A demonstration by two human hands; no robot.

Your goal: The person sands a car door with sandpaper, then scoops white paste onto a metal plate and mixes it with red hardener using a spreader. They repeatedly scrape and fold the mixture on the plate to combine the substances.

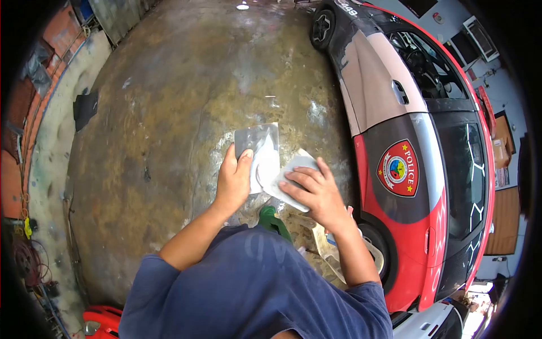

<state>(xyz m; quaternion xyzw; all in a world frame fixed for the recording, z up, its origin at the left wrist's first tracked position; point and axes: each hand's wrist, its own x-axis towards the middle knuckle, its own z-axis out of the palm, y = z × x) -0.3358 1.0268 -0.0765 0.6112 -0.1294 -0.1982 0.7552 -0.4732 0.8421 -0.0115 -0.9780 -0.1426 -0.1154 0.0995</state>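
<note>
My left hand (pixel 231 181) grips a flat, thin rectangular plate (pixel 244 137) by its left edge, thumb on top. A smear of white paste, like body filler (pixel 267 165), covers much of the plate's right side. In my right hand (pixel 320 198) is a wide, pale grey spreader (pixel 298 163), its fingers spread across the upper face. The spreader's lower left edge meets the paste at the plate's lower right corner. My right thumb is hidden beneath the spreader.
To the right stands a red and black police car (pixel 375 220) with a bare, pinkish front door (pixel 375 85). Near my legs are a green object (pixel 270 217) and a cream-coloured stool or frame (pixel 324 243). A low wall (pixel 84 73) borders the stained floor (pixel 158 113) on the left.
</note>
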